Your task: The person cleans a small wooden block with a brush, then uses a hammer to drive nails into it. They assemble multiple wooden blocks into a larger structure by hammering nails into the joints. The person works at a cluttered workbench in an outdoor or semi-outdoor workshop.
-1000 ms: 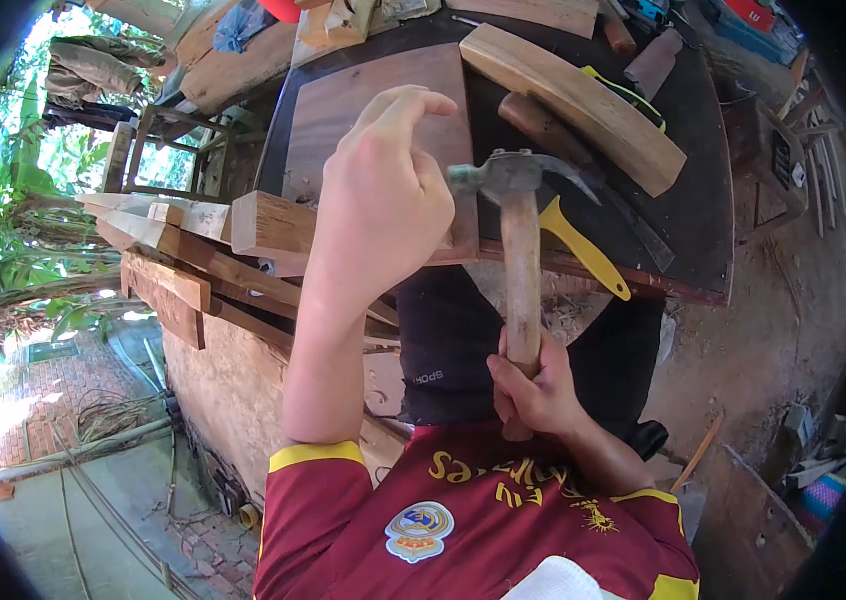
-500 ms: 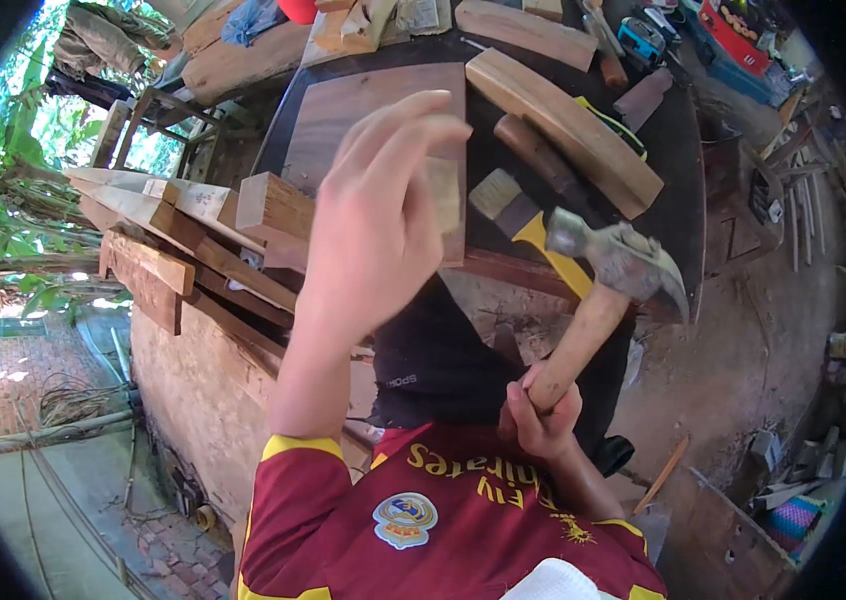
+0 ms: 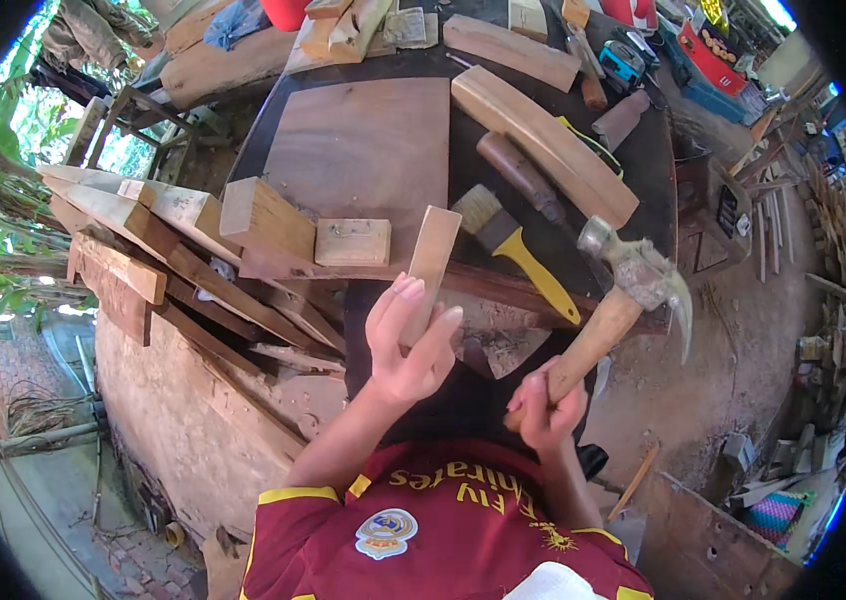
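Note:
My left hand (image 3: pixel 410 345) is closed on a small flat wood block (image 3: pixel 431 250), held upright between thumb and fingers just in front of the table edge. My right hand (image 3: pixel 548 410) grips the wooden handle of a claw hammer (image 3: pixel 633 265) low down, with its metal head up and the claw pointing right. Beyond the hammer lies a paintbrush (image 3: pixel 518 250) with a yellow handle. Another small wood block (image 3: pixel 353 242) rests at the near edge of a wide brown board (image 3: pixel 363 140), beside a thicker squared block (image 3: pixel 268 222).
On the dark table (image 3: pixel 463 175) lie a long wooden beam (image 3: pixel 543 145), a brown wooden tool handle (image 3: pixel 518 172) and a blue tape measure (image 3: pixel 623 62). Stacked lumber (image 3: pixel 163 240) juts out on the left. A red toolbox (image 3: pixel 713 62) stands at the far right.
My left hand has come down from over the board toward my body, the wood block now showing upright in its fingers. The hammer has stayed in my right hand, nearly still.

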A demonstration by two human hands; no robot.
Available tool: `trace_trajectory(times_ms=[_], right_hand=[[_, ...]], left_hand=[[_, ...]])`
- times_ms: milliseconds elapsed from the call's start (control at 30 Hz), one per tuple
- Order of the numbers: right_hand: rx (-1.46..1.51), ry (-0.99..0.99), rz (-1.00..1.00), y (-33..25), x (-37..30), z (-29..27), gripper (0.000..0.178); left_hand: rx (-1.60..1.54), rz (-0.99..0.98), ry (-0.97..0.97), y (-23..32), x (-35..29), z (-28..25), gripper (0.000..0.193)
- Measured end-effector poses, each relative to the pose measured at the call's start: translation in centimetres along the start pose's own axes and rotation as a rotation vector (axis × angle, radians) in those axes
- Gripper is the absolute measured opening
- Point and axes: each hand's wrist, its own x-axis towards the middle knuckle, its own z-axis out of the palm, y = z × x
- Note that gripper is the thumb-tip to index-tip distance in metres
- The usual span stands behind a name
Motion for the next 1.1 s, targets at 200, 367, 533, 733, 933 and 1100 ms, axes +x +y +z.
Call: trace_trajectory(times_ms=[200, 367, 533, 733, 933, 1100], right_hand=[[-0.172, -0.017, -0.344, -4.2, 4.9, -3.9, 0.018], [-0.04, -0.094, -0.274, -8.3, 6.7, -2.9, 0.017], [-0.652, -0.328, -0.097, -11.0, 8.5, -3.1, 0.014], [-0.599, -0.204, -0.181, -10.9, 8.3, -3.6, 0.017], [-0.232, -0.156, -0.271, -9.8, 7.8, -2.5, 0.022], [-0.647, -0.335, -0.008, -10.4, 8.0, -3.3, 0.015]], left_hand=[[-0.128, -0.175, 0.101, 0.6, 0.7, 0.6, 0.045], [-0.317, -0.235, 0.146, 0.2, 1.7, 1.4, 0.043], [-0.345, -0.239, 0.141, 0.0, 1.6, 1.5, 0.04], [-0.373, -0.285, 0.155, -0.4, 1.6, 1.3, 0.039], [-0.414, -0.298, 0.145, -0.5, 1.9, 1.4, 0.04], [-0.377, -0.31, 0.1, -0.6, 2.1, 1.0, 0.041]])
